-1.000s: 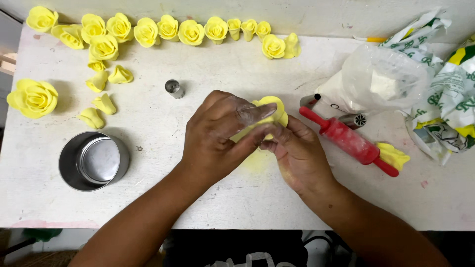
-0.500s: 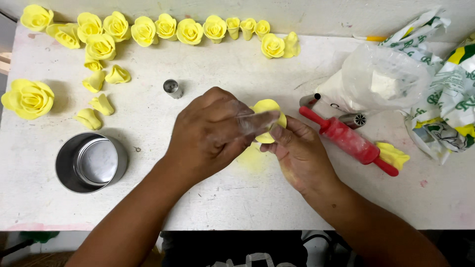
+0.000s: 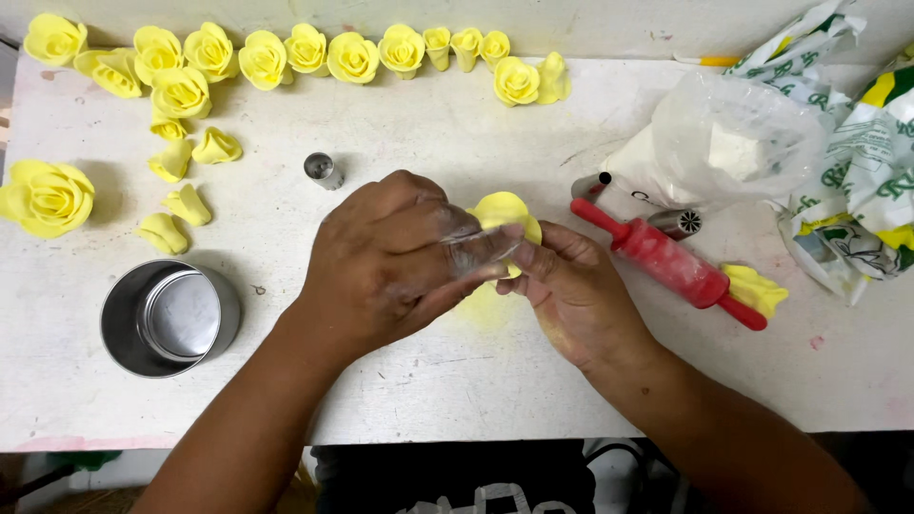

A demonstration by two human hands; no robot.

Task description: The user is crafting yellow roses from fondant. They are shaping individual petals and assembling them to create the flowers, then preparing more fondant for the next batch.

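Both hands meet at the middle of the white table. My left hand and my right hand together pinch a thin round yellow fondant petal, which stands up behind the fingertips and is largely hidden by them. Finished yellow fondant roses line the far edge. A larger rose lies at the left, with loose yellow petals near it. A faint yellow smear marks the table under the hands.
A red rolling pin lies right of my hands, its end on a yellow fondant scrap. Behind it are a clear bag of white powder and printed bags. A round metal tin stands front left; small metal nozzles lie nearby.
My hands shifted slightly on the petal; it now stands flatter and rounder behind the fingertips. Nothing else on the table has moved.
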